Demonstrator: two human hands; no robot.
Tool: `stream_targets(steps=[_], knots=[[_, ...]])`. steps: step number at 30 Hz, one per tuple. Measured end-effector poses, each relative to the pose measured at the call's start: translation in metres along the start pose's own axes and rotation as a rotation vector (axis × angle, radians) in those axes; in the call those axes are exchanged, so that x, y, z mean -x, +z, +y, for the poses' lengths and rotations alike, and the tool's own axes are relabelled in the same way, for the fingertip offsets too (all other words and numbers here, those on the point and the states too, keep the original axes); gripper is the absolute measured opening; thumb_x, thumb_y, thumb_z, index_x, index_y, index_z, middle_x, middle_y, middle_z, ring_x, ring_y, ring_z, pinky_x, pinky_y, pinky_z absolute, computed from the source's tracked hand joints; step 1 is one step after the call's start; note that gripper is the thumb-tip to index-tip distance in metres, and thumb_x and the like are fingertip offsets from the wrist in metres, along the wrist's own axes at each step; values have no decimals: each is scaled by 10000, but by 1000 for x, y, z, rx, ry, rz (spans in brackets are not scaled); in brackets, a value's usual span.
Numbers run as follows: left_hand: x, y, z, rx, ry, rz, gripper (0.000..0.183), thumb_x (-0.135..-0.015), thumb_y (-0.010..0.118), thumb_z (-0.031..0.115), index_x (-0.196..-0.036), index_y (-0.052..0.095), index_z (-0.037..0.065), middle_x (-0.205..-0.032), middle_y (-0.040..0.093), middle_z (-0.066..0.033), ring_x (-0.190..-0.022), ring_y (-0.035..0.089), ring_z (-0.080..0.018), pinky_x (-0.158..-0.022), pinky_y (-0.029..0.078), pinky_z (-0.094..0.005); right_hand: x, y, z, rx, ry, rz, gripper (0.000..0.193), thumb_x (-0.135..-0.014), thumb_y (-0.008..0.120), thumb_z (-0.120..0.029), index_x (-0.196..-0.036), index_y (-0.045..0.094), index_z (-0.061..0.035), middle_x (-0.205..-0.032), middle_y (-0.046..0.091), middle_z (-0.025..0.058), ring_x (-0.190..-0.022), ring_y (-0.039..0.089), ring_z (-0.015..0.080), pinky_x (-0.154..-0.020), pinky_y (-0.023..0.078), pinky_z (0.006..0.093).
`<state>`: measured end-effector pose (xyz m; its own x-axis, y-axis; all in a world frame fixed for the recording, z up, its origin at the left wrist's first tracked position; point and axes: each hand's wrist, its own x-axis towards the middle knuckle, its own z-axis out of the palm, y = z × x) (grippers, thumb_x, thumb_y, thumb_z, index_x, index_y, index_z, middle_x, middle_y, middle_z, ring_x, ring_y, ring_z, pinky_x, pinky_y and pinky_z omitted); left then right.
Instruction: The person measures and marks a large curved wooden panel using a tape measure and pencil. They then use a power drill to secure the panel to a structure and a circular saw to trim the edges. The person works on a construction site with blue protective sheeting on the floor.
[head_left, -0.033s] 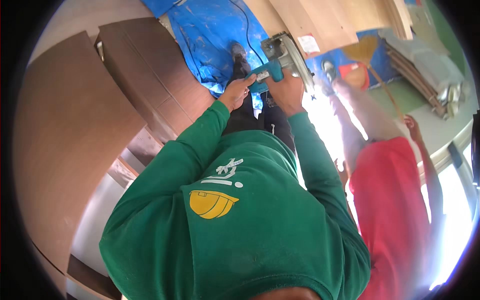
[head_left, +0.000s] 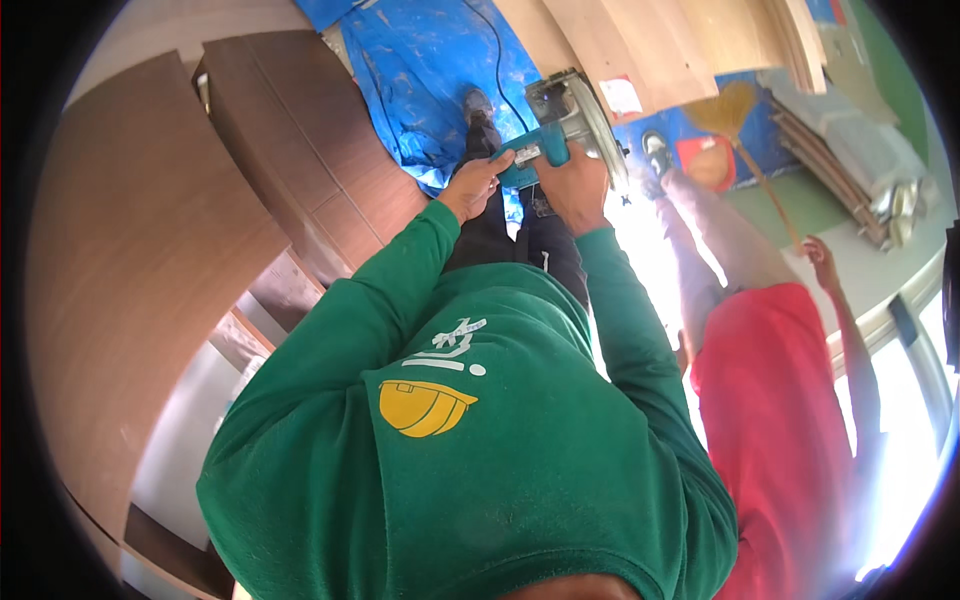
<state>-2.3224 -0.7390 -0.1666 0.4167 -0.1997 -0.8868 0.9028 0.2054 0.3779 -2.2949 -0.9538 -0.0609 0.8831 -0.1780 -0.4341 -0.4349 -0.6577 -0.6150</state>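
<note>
A teal circular saw (head_left: 537, 155) with a metal base plate and a pale rounded guard is held out in front of my legs. My right hand (head_left: 577, 187) is wrapped round its handle, close to the guard. On the other side, my left hand (head_left: 474, 188) grips the teal body, thumb laid along the top. The saw's metal end (head_left: 553, 92) is beside the edge of the light wood boards (head_left: 640, 50). Whether the blade touches any wood is hidden. A dark cord (head_left: 497, 62) runs over the blue sheet near the saw.
Blue plastic sheeting (head_left: 425, 75) covers the floor ahead. Large brown panels (head_left: 150, 250) stand at my left. To my right, a person in red (head_left: 770, 400) has a hand by a broom (head_left: 765, 185). Stacked boards (head_left: 830, 165) lie beyond, near a red object (head_left: 706, 160).
</note>
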Motion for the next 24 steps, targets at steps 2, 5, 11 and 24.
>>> stream_targets(steps=[2,5,11,24], knots=[[-1,3,-1,-15,14,13,391,-973,818,495,-996,744,112,-835,507,83,-747,400,-79,-720,328,-295,1,2,3,13,-12,32,374,-836,787,-370,-911,754,-5,-728,727,239,-713,737,442,-707,583,522],[5,6,1,-30,29,19,458,-963,826,499,-1015,738,52,-861,532,51,-776,427,-100,-734,342,-308,4,4,0,35,-8,43,349,-838,784,-350,-898,756,-8,-734,734,231,-724,747,428,-722,583,518],[-3,1,-4,-72,52,41,769,-929,838,561,-1258,673,-114,-1200,639,-147,-1143,528,-244,-1031,396,-410,3,0,-11,61,-24,78,352,-824,771,-359,-859,749,-9,-740,727,270,-740,738,482,-764,597,555],[-11,-7,49,-51,122,78,503,-918,859,545,-772,637,118,-689,389,60,-629,333,-98,-602,253,-325,-28,2,-61,89,13,55,403,-834,751,-410,-920,773,-17,-844,760,275,-852,761,464,-859,600,518]])
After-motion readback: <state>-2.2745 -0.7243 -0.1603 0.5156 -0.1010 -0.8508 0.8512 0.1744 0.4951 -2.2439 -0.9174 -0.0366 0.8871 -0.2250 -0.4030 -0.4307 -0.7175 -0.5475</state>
